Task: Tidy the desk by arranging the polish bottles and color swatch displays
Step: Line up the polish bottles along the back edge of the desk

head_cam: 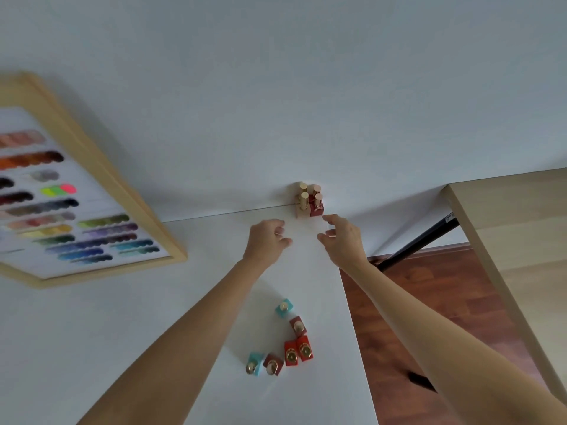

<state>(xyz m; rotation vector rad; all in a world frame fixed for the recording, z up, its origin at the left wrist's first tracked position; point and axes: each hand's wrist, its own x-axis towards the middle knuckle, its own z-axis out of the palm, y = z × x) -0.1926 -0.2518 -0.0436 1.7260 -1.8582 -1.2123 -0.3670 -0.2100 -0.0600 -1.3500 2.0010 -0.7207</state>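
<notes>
Both of your arms reach forward over the white tabletop [153, 317]. Your left hand [267, 240] hovers with its fingers loosely curled and nothing in it, and your right hand [340, 237] is beside it, fingers spread and bent, also holding nothing. The two hands are near each other but apart, and both sit just short of a tight cluster of four polish bottles [310, 200] standing upright against the white wall [276, 87] at the far edge of the tabletop; these have gold caps, one base looks red and another pale, and neither hand touches them. Closer to you, between your forearms, six more bottles [283, 342] stand loose in a rough arc: a turquoise one [284, 307] farthest from you, a dark red one [298, 326] just below it, two bright red ones [298, 352] touching side by side, then another dark red one [273, 365] and another turquoise one [254, 364] close together. On your left, a wood-framed color swatch display [76, 194] leans against the wall with its lower edge on the tabletop, rows of coloured swatches showing. To your right, past the tabletop's edge, lie a wooden floor [429, 302] and a second, pale wood table [506, 216].
</notes>
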